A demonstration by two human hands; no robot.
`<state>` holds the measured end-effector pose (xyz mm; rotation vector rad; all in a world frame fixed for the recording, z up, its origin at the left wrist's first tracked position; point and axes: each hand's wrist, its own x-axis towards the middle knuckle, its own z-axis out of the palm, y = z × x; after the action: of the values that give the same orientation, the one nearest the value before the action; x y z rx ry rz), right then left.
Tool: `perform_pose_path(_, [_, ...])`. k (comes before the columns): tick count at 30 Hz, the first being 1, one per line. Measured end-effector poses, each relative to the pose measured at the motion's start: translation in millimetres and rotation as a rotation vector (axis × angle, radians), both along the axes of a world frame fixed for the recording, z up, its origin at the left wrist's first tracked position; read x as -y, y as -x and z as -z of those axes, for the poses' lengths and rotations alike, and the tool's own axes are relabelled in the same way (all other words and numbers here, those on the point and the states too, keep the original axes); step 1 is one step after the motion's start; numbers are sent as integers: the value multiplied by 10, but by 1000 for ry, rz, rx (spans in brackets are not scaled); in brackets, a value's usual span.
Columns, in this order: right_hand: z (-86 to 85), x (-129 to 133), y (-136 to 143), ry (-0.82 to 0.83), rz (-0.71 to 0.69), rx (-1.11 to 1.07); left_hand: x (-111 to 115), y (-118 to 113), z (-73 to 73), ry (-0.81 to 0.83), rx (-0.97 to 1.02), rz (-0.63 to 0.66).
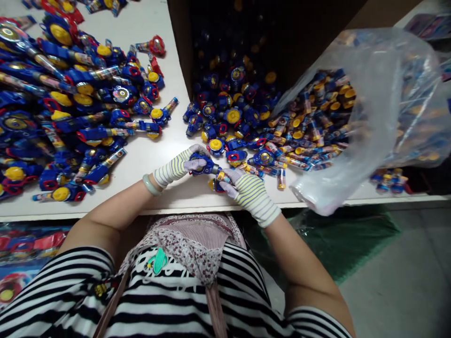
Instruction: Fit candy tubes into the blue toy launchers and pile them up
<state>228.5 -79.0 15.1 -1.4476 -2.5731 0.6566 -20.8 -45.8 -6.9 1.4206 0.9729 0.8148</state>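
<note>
Head view: both hands at the front edge of the white tabletop (165, 145), striped knit gloves on. Left hand (178, 166) closed on a blue plastic toy unit (201, 164), thumb across its near side. Right hand (251, 190) pinching a small printed tube (223, 176) between thumb and fingers. Tube lines up with the unit's grey neck, end to end; can't tell if it's fully seated. Both parts are held just above the table, between the hands. Another blue-and-yellow unit (215, 185) sits right below them, partly hidden.

Beyond the hands: loose blue units (232, 115) spilling out of an open cardboard box (180, 51). Right of that, a heap of printed tubes (313, 122) at the mouth of a clear plastic bag (378, 103), more tubes inside. Left side of table: big pile of blue toys with tubes attached (95, 89), plus a red one (157, 45) at its far right edge. Jade-coloured bangle (151, 186) on left wrist.
</note>
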Motion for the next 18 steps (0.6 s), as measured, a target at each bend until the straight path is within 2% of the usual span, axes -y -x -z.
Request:
perform_pose_path(4, [9,10,-28,-34,-18,-11,-43,-10,-103,-5,-9,91])
perform_pose_path(8, [131,88,-1,1,27,-30,-91,-76,-197,-31,-70,167])
perform_pose_path(11, [229,165,55,124,115,-229,-119,-92,-267,-58,-92,205])
perform_pose_path(13, [247,184,79,315,104,-428,-135,-68,-332,-91,-92,237])
perform_pose_path(15, [214,163,87,500,61,-537,-152,-36,-399,-122,-99,280])
perform_pose_path(16, [182,140,90,528,58,-540,-159,-26,-423,-132,-111,286])
perform_pose_path(18, [112,93,103,417,125,-457,-164,-24,-434,-148,-145,236])
